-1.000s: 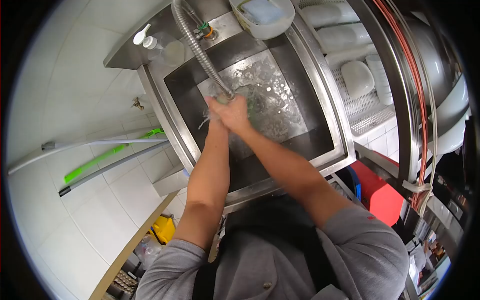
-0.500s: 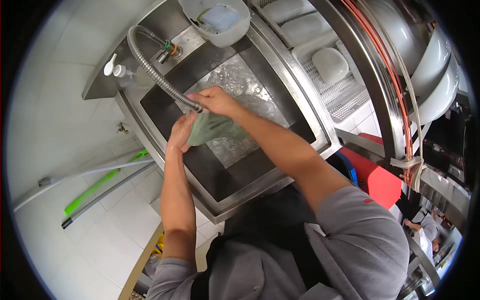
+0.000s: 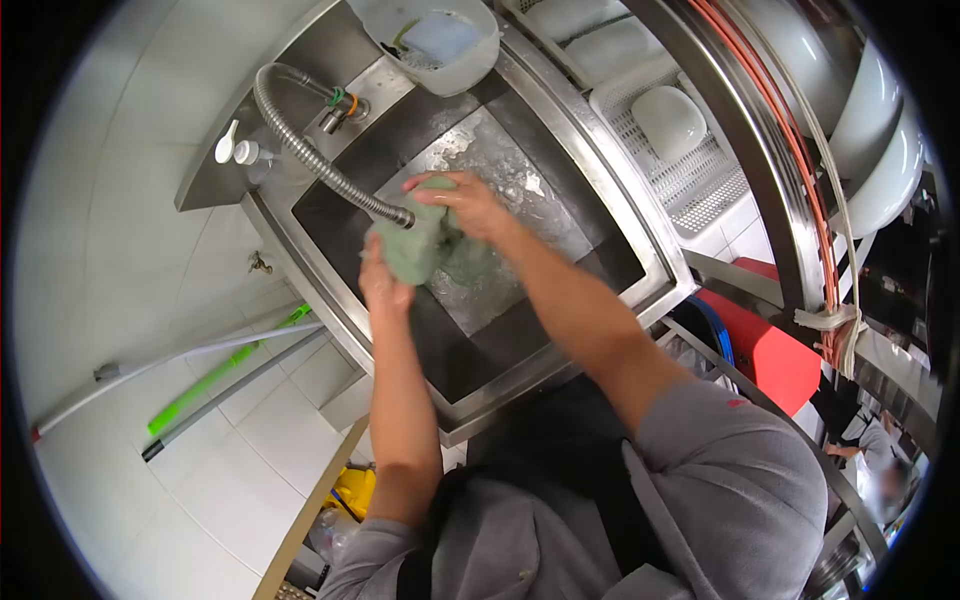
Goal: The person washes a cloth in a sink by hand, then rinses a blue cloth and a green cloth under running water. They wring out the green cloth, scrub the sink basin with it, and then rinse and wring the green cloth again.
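A wet green cloth [image 3: 410, 252] is spread between my two hands under the spout of a coiled metal faucet [image 3: 318, 165], above a steel sink [image 3: 470, 385]. My left hand [image 3: 385, 282] grips the cloth's lower left side. Higher up and to the right, my right hand [image 3: 465, 205] has its fingers closed round the cloth's upper part. Water splashes on the sink floor [image 3: 500, 190] beneath.
A plastic tub [image 3: 445, 45] stands at the sink's back edge. White bottles [image 3: 247, 153] are at the left corner. White baskets [image 3: 700, 190] with bowls lie right. Poles [image 3: 215, 378] lean on the left wall. A person [image 3: 880, 460] shows at far right.
The cloth has opened out and been lifted nearer the spout. My right hand has moved right and slightly down, and my left hand a little right and down. The view has shifted slightly.
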`<action>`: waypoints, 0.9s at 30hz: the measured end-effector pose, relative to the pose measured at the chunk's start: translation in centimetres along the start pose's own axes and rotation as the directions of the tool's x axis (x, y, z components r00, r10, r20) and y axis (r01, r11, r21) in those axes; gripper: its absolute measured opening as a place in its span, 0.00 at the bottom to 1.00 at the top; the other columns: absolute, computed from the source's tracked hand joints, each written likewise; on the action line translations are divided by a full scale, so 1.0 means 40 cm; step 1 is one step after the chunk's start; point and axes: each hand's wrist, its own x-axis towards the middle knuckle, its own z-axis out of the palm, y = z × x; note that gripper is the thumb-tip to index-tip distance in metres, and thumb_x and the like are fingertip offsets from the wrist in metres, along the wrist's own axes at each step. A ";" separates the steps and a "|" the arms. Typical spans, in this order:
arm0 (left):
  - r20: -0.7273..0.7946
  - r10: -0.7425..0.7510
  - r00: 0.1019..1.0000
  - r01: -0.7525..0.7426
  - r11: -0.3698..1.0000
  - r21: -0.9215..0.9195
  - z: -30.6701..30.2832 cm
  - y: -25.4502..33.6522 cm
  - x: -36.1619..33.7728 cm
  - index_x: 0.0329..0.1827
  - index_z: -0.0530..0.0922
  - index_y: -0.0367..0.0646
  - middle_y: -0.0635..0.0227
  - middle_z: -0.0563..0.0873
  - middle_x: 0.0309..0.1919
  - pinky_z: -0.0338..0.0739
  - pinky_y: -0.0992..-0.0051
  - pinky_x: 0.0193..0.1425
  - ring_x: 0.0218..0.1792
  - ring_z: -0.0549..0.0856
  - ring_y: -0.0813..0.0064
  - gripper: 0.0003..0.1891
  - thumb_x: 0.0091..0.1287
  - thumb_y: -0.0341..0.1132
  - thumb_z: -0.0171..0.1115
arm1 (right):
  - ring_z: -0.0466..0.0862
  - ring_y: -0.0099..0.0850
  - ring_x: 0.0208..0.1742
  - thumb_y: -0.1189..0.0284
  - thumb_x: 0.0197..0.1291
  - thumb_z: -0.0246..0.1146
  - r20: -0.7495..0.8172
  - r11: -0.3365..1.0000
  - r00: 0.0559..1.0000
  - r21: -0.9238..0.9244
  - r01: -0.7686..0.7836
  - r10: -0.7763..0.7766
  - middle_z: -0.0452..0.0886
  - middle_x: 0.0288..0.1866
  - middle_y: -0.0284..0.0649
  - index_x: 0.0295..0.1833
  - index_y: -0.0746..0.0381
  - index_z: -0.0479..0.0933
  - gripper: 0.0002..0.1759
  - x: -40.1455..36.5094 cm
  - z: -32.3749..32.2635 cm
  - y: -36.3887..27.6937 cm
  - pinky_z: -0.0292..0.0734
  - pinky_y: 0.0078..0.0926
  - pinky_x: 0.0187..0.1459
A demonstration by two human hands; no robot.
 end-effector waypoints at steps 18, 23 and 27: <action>0.033 -0.340 0.940 0.307 0.883 0.354 0.160 0.030 -0.078 0.49 0.75 0.38 0.67 0.82 0.38 0.81 0.71 0.40 0.38 0.84 0.70 0.22 0.70 0.50 0.49 | 0.82 0.43 0.35 0.61 0.55 0.66 -0.080 0.551 0.833 -0.784 0.286 -0.547 0.80 0.25 0.48 0.35 0.62 0.81 0.14 0.062 0.042 0.063 0.75 0.38 0.41; 0.301 -0.004 0.954 -0.170 0.818 0.550 0.047 0.056 -0.025 0.54 0.74 0.34 0.61 0.82 0.46 0.81 0.66 0.48 0.44 0.84 0.65 0.19 0.70 0.42 0.56 | 0.81 0.30 0.50 0.57 0.58 0.68 -0.110 0.744 0.975 -0.664 0.071 -0.191 0.84 0.47 0.44 0.51 0.67 0.79 0.25 0.009 -0.025 0.121 0.74 0.32 0.51; 0.215 0.107 0.971 -0.126 0.989 0.077 0.054 0.057 -0.082 0.59 0.70 0.33 0.57 0.81 0.49 0.77 0.61 0.57 0.49 0.83 0.61 0.24 0.69 0.43 0.60 | 0.81 0.28 0.50 0.62 0.54 0.72 0.151 0.699 0.973 -0.715 -0.016 0.177 0.83 0.48 0.42 0.52 0.67 0.80 0.24 -0.043 -0.080 0.046 0.74 0.26 0.54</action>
